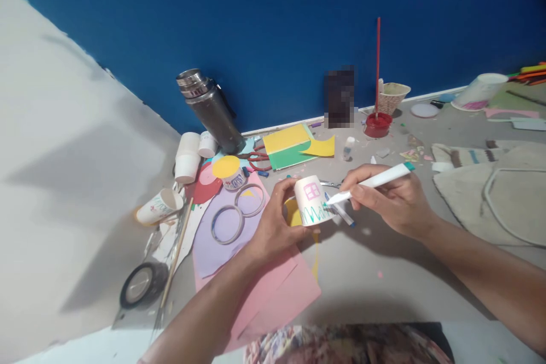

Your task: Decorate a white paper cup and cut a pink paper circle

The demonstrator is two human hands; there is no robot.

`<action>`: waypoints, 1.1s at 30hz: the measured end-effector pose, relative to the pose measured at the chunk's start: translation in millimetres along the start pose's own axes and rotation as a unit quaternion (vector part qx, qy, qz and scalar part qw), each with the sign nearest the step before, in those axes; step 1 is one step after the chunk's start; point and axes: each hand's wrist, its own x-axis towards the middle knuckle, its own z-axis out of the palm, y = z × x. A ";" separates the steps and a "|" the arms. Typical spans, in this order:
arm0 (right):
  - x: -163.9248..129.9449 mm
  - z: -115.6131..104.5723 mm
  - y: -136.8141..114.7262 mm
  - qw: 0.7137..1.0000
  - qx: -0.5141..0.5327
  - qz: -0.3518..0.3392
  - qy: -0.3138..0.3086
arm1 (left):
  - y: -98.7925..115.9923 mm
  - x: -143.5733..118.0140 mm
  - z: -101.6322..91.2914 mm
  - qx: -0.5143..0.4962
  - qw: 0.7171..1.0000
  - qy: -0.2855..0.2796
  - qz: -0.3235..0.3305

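Here the left hand (273, 227) grips a small white paper cup (313, 200), held upside down just above the counter (384, 278), its fingers wrapped around the cup's left side and the thumb near its lower rim. The cup bears a pink window drawn near its top and a teal zigzag line along its lower edge. The right hand (390, 202) holds a white marker (371, 182) with a teal end, the fingers pinched closed around its barrel and the tip touching the cup's right side near the zigzag. A second pen (343, 215) with a blue end lies just beneath the marker, under the right hand. Pink paper (277, 290) lies under the left wrist, overlapping a lilac sheet (213, 250) on which two tape rings (239, 213) rest side by side. Left of these stand two stacked white cups (187, 158), with another decorated cup (160, 206) tipped on its side nearby and a black tape roll (140, 284) nearer the counter's edge. A metal flask (211, 108) leans against the blue wall (273, 23). A yellow and green card (288, 147) lies behind the held cup, and farther right a red dish (377, 124) carries an upright red stick (377, 62).
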 end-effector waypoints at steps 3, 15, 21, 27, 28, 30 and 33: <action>-1.5 1.9 0.6 1.000 -0.020 0.016 -0.007 | 0.4 -0.4 -0.5 0.046 0.999 -0.004 0.018; -1.6 1.8 1.2 0.999 -0.034 0.018 0.002 | -1.1 0.5 -1.6 0.075 0.996 -0.005 0.040; -2.0 2.2 5.6 0.999 -0.039 -0.003 0.036 | -1.3 1.8 -6.0 0.157 0.984 0.003 0.085; -6.6 9.0 3.7 0.988 -0.118 -0.085 -0.049 | -4.4 3.0 -8.2 0.208 0.969 0.009 0.135; -6.4 9.8 3.7 0.986 -0.121 -0.098 -0.056 | -4.9 2.9 -8.2 0.211 0.967 0.009 0.139; -5.4 10.8 3.5 0.984 -0.122 -0.111 -0.060 | -5.7 2.8 -8.0 0.215 0.966 0.011 0.144; -4.0 10.8 2.7 0.984 -0.127 -0.108 -0.068 | -6.2 2.8 -7.7 0.220 0.966 0.016 0.137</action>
